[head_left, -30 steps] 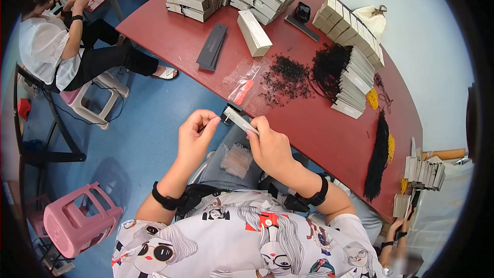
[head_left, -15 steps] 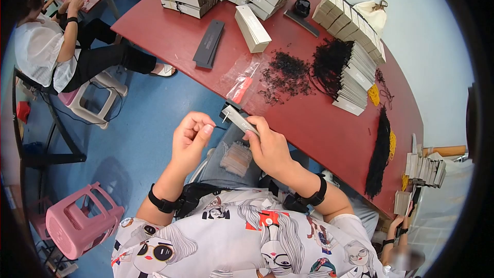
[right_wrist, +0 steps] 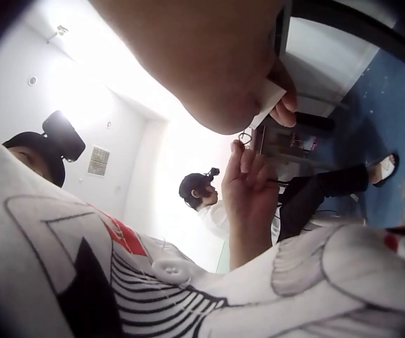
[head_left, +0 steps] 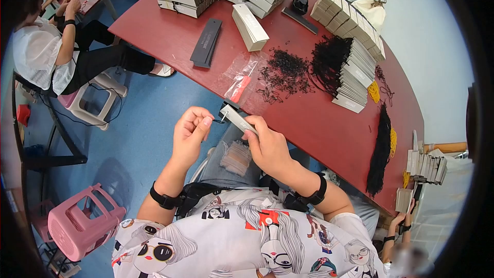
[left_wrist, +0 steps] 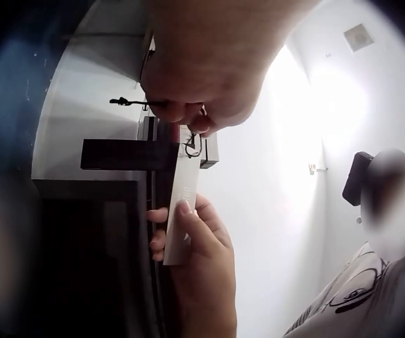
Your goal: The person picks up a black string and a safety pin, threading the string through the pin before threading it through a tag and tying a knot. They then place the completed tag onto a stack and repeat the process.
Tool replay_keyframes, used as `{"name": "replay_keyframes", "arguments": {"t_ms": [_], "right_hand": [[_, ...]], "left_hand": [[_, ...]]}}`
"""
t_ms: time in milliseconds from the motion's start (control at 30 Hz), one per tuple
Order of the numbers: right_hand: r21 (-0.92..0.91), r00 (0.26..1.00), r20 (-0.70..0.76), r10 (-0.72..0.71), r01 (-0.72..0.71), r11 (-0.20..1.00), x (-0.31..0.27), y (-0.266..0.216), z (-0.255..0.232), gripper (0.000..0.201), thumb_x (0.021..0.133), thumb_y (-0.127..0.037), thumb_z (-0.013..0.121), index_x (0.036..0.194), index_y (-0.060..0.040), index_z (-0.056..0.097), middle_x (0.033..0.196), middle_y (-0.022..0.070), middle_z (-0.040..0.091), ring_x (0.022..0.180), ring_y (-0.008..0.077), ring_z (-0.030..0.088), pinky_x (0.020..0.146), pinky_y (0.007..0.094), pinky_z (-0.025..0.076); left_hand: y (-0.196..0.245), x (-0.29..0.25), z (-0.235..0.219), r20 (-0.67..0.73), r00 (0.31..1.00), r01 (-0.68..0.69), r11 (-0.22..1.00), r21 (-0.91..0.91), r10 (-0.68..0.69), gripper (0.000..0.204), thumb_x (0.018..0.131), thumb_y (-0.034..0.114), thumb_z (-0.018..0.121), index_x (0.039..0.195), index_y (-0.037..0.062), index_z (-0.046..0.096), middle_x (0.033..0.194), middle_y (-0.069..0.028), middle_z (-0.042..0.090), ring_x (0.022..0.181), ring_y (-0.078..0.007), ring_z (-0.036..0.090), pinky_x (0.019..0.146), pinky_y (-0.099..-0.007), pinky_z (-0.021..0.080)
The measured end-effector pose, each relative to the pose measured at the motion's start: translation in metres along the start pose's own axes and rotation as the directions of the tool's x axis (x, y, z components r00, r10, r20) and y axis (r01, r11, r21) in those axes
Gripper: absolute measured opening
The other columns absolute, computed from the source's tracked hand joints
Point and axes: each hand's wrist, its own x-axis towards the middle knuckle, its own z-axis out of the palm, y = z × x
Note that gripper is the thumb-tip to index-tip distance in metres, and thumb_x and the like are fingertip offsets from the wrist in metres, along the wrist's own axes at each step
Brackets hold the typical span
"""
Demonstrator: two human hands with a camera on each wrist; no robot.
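In the head view my left hand [head_left: 190,129] pinches a short black cord [head_left: 218,121] between thumb and fingertips, just left of a grey hang tag's end. My right hand [head_left: 271,146] grips that printed grey tag [head_left: 237,119], its thumb on the face. A thin pale pin [head_left: 225,115] stands out at the tag's far end, close to a black block [head_left: 231,104] by the table edge. From the left wrist, a small black loop [left_wrist: 193,146] shows over the tag's end, and a knotted cord end [left_wrist: 123,103] sticks out beside the fingers.
On the red table [head_left: 303,123] lie black pins [head_left: 285,69], a dark tag stack [head_left: 207,44], a pale tag stack [head_left: 250,28], corded tags [head_left: 356,77] and black cords [head_left: 380,154]. A pink stool [head_left: 82,221] stands left. Another person [head_left: 49,56] sits beyond.
My left hand drew back leftward from the tag with the cord, then rose slightly. The right hand keeps its grip on the tag. The head view has shifted a little.
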Motion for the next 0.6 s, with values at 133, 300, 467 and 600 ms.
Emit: {"name": "replay_keyframes", "arguments": {"t_ms": [133, 300, 467, 600], "right_hand": [[0.006, 1.000, -0.004, 0.001, -0.001, 1.000, 0.000, 0.000, 0.001, 0.022, 0.086, -0.008, 0.051, 0.107, -0.0054, 0.047, 0.068, 0.0143, 0.060, 0.063, 0.0342, 0.061, 0.055, 0.0422, 0.046], [-0.035, 1.000, 0.004, 0.017, -0.017, 0.999, -0.002, 0.004, 0.007, 0.024, 0.087, -0.010, 0.050, 0.110, -0.0062, 0.045, 0.069, 0.0165, 0.060, 0.063, 0.0355, 0.061, 0.054, 0.0441, 0.046], [0.000, 0.998, 0.043, 0.053, -0.053, 0.999, -0.002, 0.011, 0.014, 0.028, 0.088, -0.013, 0.049, 0.114, -0.0062, 0.042, 0.067, 0.0181, 0.060, 0.061, 0.0374, 0.060, 0.053, 0.0464, 0.046], [0.025, 0.995, 0.073, 0.064, -0.066, 0.997, -0.001, 0.012, 0.015, 0.028, 0.089, -0.015, 0.049, 0.113, -0.0049, 0.041, 0.066, 0.0185, 0.060, 0.060, 0.0377, 0.060, 0.053, 0.0461, 0.047]], "left_hand": [[-0.008, 0.008, 0.001, -0.107, 0.994, 0.029, 0.997, 0.078, -0.020, 0.010, 0.089, 0.013, 0.056, 0.093, 0.0043, 0.054, 0.063, 0.0071, 0.044, 0.053, -0.0010, 0.036, 0.048, -0.0162, 0.028], [-0.025, 0.014, -0.001, -0.123, 0.990, 0.077, 0.993, 0.088, -0.066, 0.011, 0.089, 0.011, 0.055, 0.097, 0.0032, 0.055, 0.060, 0.0085, 0.040, 0.053, -0.0008, 0.033, 0.047, -0.0175, 0.025], [-0.032, 0.013, 0.003, -0.072, 0.997, 0.026, 0.959, 0.282, -0.006, 0.012, 0.089, 0.007, 0.053, 0.100, 0.0042, 0.056, 0.060, 0.0093, 0.034, 0.054, -0.0007, 0.029, 0.048, -0.0187, 0.023], [-0.034, 0.012, -0.006, 0.100, 0.989, 0.089, 0.980, 0.175, -0.108, 0.009, 0.090, 0.008, 0.052, 0.098, 0.0048, 0.052, 0.062, 0.0094, 0.034, 0.054, -0.0010, 0.028, 0.048, -0.0191, 0.023]]}}
